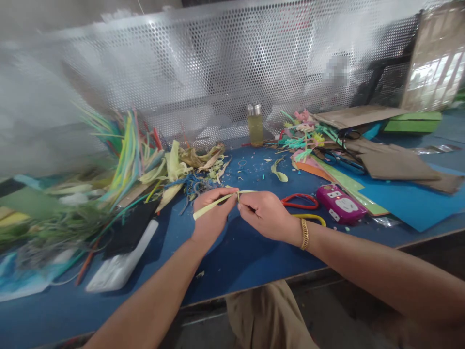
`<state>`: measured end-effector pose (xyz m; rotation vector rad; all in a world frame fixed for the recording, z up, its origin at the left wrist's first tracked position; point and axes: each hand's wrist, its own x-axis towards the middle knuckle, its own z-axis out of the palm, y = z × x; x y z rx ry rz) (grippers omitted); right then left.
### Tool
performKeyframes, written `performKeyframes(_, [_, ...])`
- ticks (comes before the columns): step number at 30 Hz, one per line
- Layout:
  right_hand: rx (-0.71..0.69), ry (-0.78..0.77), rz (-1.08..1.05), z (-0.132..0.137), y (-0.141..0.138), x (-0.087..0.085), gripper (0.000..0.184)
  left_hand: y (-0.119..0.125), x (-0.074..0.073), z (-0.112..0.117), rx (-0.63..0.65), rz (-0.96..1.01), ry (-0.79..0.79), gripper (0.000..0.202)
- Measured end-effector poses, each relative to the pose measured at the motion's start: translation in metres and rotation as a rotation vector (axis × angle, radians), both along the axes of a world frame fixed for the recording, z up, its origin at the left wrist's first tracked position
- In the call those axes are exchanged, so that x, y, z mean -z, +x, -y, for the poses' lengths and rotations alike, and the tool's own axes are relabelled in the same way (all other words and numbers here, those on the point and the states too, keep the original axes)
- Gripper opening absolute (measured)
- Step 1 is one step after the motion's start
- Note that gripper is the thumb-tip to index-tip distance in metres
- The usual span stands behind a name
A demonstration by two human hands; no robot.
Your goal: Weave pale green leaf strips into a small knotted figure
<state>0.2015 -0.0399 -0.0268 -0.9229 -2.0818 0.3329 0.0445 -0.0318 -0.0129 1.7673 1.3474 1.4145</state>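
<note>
A narrow pale-green strip (pixel 209 208), which looks like husk, runs across the fingers of my left hand (pixel 212 218). That hand is closed on it in a pinch. My right hand (pixel 267 215), with a gold bracelet at the wrist, meets it fingertip to fingertip and pinches the same strip where it bends or knots. Both hands are just above the blue table (pixel 254 261). Close to the right hand lie a red loop (pixel 300 199) and a yellow loop (pixel 311 218), perhaps scissor handles, partly hidden. A curled husk piece (pixel 279 172) rests beyond the hands.
Dried husks (pixel 178 165) and bundled coloured strips (pixel 129 155) are piled at left, beside a white phone-like object (pixel 121 261). A purple box (pixel 340 203), cardboard (pixel 397 165) and blue paper (pixel 410 198) lie right. A bottle (pixel 255 126) stands by the perforated metal panel (pixel 225 63).
</note>
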Motion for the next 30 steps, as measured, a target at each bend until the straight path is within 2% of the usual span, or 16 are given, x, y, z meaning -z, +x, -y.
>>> performKeyframes(4, [0.0, 0.025, 0.021, 0.001, -0.001, 0.0, 0.03, -0.002, 0.001, -0.002, 0.022, 0.01, 0.0, 0.009])
performKeyframes(7, [0.011, 0.055, 0.055, 0.003, 0.003, -0.004, 0.031, -0.007, 0.005, -0.009, 0.088, -0.016, -0.011, 0.012])
performKeyframes(10, [0.126, 0.118, 0.048, 0.002, 0.013, -0.012, 0.033, -0.01, 0.01, -0.016, 0.153, 0.026, -0.033, 0.018])
performKeyframes(13, [0.257, 0.196, 0.032, -0.004, 0.02, -0.015, 0.026, -0.011, 0.014, -0.019, 0.188, 0.091, -0.031, 0.021])
performKeyframes(18, [0.149, 0.123, 0.118, -0.012, 0.019, -0.008, 0.016, -0.011, 0.016, -0.018, 0.263, 0.178, -0.048, 0.022])
performKeyframes(22, [0.167, 0.13, 0.143, -0.011, 0.015, -0.006, 0.013, -0.012, 0.016, -0.019, 0.256, 0.166, -0.089, 0.025])
performKeyframes(27, [0.139, 0.042, 0.073, -0.007, 0.014, -0.006, 0.008, -0.01, 0.016, -0.02, 0.255, 0.187, -0.105, 0.024])
performKeyframes(30, [0.107, 0.003, 0.05, -0.007, 0.013, -0.005, 0.008, -0.009, 0.015, -0.02, 0.277, 0.154, -0.055, 0.023])
